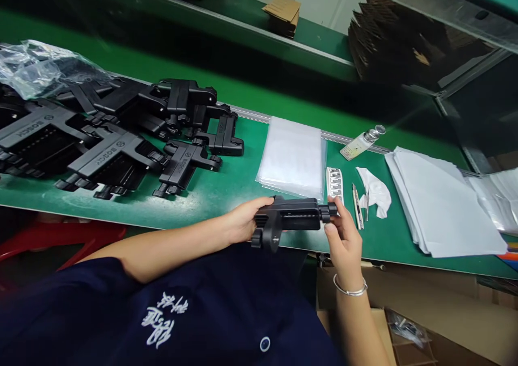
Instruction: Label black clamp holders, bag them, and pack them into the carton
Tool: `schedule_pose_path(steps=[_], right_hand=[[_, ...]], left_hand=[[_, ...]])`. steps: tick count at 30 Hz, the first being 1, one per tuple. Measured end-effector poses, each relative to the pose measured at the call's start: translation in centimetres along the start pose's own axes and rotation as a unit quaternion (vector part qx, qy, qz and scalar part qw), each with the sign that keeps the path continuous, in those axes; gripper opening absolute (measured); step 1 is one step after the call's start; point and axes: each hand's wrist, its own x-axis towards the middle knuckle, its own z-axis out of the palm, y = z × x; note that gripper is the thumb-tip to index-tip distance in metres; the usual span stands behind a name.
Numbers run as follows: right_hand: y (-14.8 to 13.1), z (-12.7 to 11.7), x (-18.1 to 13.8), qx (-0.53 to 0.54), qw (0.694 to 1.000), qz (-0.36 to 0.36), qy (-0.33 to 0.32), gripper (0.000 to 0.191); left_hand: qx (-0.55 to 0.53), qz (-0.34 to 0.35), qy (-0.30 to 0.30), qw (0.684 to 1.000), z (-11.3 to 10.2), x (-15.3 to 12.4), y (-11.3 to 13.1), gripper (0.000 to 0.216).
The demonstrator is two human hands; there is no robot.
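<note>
A black plastic clamp bracket (299, 215) is held between my hands above the near edge of the green bench. My left hand (246, 220) wraps round its left end, thumb on top. With finger and thumb, my right hand (343, 234) grips the ribbed knob (328, 210) at its right end. Just behind the bracket lies a stack of clear plastic bags (291, 155). Several similar black brackets marked BOSCH (109, 155) are piled on the left of the bench.
A label strip (334, 183), a utility knife (358, 207), a crumpled white cloth (374, 190) and a pump bottle (362, 142) lie right of the bags. White sheets (443, 201) are stacked farther right. Clear plastic wrap (40, 66) covers part of the pile. Cardboard boxes (416, 296) stand below the bench.
</note>
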Motion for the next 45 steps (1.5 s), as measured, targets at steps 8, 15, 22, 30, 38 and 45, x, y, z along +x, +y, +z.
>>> schedule_pose_path(steps=[8,15,22,30,38,45], right_hand=[[6.0,-4.5,0.8,-0.293,0.939,0.178,0.002,0.064],[8.5,-3.7,1.3,-0.399,0.869,0.29,-0.042,0.062],[8.4,-4.1,0.7,-0.15,0.947,0.279,0.057,0.025],[6.9,-1.0,-1.0,0.196,0.953,0.205,0.111,0.042],[5.8,1.6,-2.0,0.149,0.97,0.153,0.119,0.036],[6.3,-1.0,-3.2,-0.218,0.958,-0.007,0.183,0.022]], left_hand=[[0.068,0.077,-0.126,0.987,-4.0,3.5,2.8,0.047],[0.102,0.12,-0.139,0.978,-3.6,3.3,3.6,0.061],[0.362,0.37,0.09,0.851,-4.0,5.5,5.0,0.055],[0.617,0.539,0.109,0.562,0.1,3.5,3.3,0.046],[0.441,0.332,-0.159,0.819,7.8,8.4,-3.4,0.03],[0.419,0.328,-0.132,0.836,7.8,10.2,-3.8,0.018]])
